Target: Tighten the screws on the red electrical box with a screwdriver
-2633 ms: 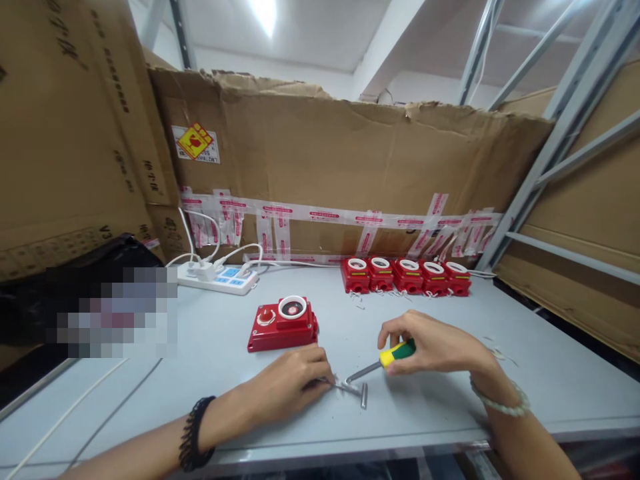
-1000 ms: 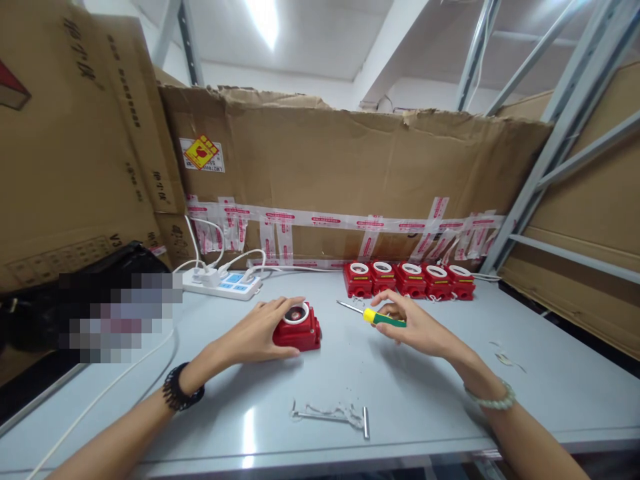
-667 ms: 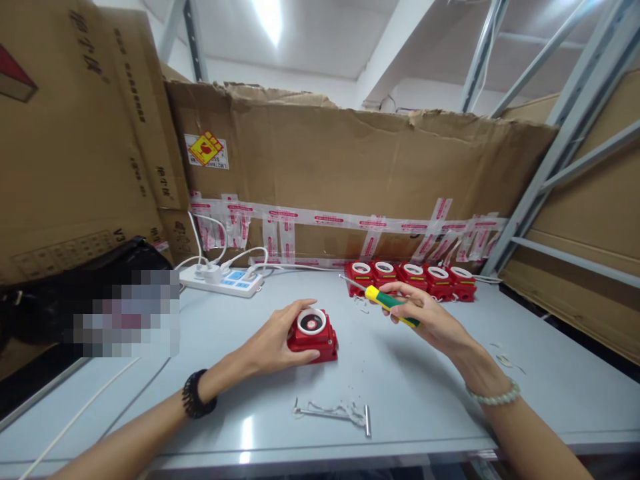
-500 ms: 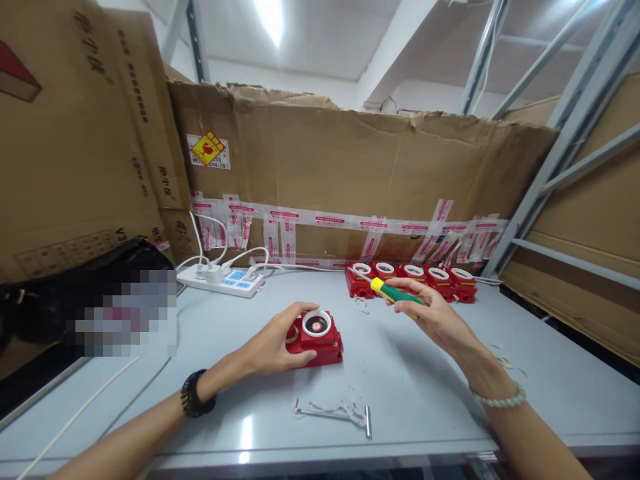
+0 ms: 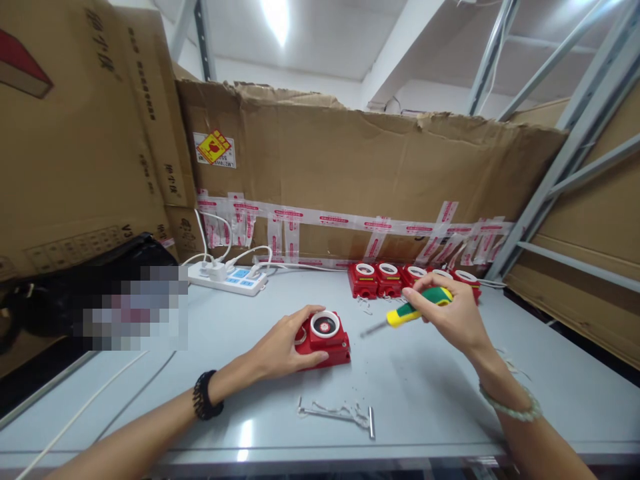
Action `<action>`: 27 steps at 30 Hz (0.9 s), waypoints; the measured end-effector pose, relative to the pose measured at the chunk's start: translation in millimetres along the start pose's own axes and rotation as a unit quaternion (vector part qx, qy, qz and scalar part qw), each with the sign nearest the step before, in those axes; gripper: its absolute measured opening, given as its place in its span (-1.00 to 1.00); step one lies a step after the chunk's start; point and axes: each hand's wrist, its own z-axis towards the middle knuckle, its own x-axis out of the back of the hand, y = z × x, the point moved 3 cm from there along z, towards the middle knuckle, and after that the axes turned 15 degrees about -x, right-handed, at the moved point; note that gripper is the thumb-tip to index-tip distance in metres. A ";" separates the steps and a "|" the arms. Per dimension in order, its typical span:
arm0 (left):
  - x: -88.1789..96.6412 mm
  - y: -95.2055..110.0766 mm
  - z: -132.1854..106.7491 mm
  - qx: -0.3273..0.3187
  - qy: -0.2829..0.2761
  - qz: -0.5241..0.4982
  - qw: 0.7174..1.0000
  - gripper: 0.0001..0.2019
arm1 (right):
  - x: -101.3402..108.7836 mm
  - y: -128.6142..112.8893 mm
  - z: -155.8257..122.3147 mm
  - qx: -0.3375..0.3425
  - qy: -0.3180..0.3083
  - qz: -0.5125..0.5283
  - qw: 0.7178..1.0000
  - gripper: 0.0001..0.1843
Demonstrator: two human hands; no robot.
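My left hand [image 5: 293, 343] grips a red box-shaped housing [image 5: 335, 352] from its left side, thumb in front and fingers behind. On top of that housing sits a white ring [image 5: 325, 325] around a dark round centre with a small red-and-white mark. In my right hand [image 5: 450, 313] is a screwdriver [image 5: 420, 307] with a green and yellow handle. Its shaft points left and down, the tip apart from the housing. A metal T-handled tool [image 5: 371, 423] lies in front on the table, with white stringy scraps [image 5: 345, 410] along it.
Several similar red housings [image 5: 376, 281] stand in a row at the back. A white power strip [image 5: 227, 279] with plugged cables is at the back left, near a black bag [image 5: 125, 267]. A taped cardboard sheet [image 5: 350, 173] closes the rear; shelf posts [image 5: 530, 200] rise at right.
The screwdriver has swung from pointing up and left to pointing down and left, its tip now nearer the held housing. My left hand still grips the housing; the view has shifted slightly.
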 end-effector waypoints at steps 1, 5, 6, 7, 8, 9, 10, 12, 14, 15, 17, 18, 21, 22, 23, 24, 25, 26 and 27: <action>-0.1 -0.9 0.0 -0.001 -0.003 -0.005 1.000 -0.37 | -1.6 -3.0 0.5 0.016 0.000 -0.011 1.000 -0.68; 0.2 -3.2 -0.2 -0.001 -0.002 -0.011 1.000 -0.36 | -14.8 -17.7 0.2 0.091 0.003 -0.003 0.996 -0.70; 0.2 -3.3 -0.4 -0.003 -0.001 -0.011 1.000 -0.36 | -19.2 -21.9 -0.6 0.108 0.008 0.007 0.994 -0.73; 0.1 -3.2 -0.5 -0.005 0.000 -0.012 1.000 -0.36 | -24.0 -26.0 -1.5 0.123 0.012 0.018 0.992 -0.76; 0.0 -3.0 -0.5 -0.007 0.000 -0.012 1.000 -0.37 | -29.4 -29.9 -2.5 0.135 0.011 0.024 0.991 -0.79; -0.2 -2.8 -0.5 -0.008 0.000 -0.014 1.000 -0.37 | -35.0 -33.4 -3.6 0.146 0.009 0.026 0.989 -0.79; -0.4 -2.6 -0.5 -0.010 -0.001 -0.016 1.000 -0.37 | -40.9 -36.4 -4.7 0.155 0.002 0.026 0.988 -0.81; -0.7 -2.3 -0.3 -0.011 -0.002 -0.020 1.000 -0.37 | -51.6 -40.7 -6.7 0.169 -0.011 0.022 0.985 -0.82; -0.6 -2.2 -0.1 -0.012 -0.002 -0.023 1.000 -0.37 | -59.5 -43.1 -8.1 0.178 -0.019 0.017 0.984 -0.82; -0.4 -2.1 0.1 -0.013 -0.001 -0.024 1.000 -0.37 | -62.2 -43.6 -8.5 0.179 -0.021 0.013 0.984 -0.82; 0.0 -2.0 0.3 -0.015 -0.002 -0.023 1.000 -0.38 | -65.4 -43.7 -8.3 0.177 -0.024 0.005 0.984 -0.81; 0.1 -2.1 0.3 -0.016 -0.002 -0.022 1.000 -0.38 | -66.0 -43.5 -7.8 0.175 -0.024 0.001 0.984 -0.80; 0.1 -2.6 0.3 -0.019 -0.003 -0.019 1.000 -0.38 | -65.6 -42.1 -5.4 0.169 -0.018 -0.007 0.985 -0.81; 0.0 -3.0 0.1 -0.019 -0.002 -0.019 1.000 -0.38 | -65.2 -41.6 -4.6 0.168 -0.017 -0.008 0.986 -0.82; -0.2 -3.6 0.0 -0.019 0.000 -0.018 1.000 -0.37 | -64.9 -41.0 -3.8 0.168 -0.015 -0.009 0.986 -0.82; -0.4 -4.3 -0.3 -0.019 0.001 -0.017 1.000 -0.37 | -64.6 -40.5 -3.1 0.167 -0.014 -0.009 0.986 -0.81; -0.7 -5.1 -0.6 -0.017 0.001 -0.016 1.000 -0.37 | -64.5 -40.0 -2.5 0.166 -0.013 -0.009 0.986 -0.81; -0.9 -5.9 -0.9 -0.014 0.001 -0.015 1.000 -0.36 | -64.3 -39.5 -2.1 0.165 -0.012 -0.008 0.986 -0.80; -1.2 -6.5 -1.1 -0.012 0.000 -0.013 1.000 -0.36 | -64.2 -39.1 -1.8 0.164 -0.011 -0.007 0.986 -0.80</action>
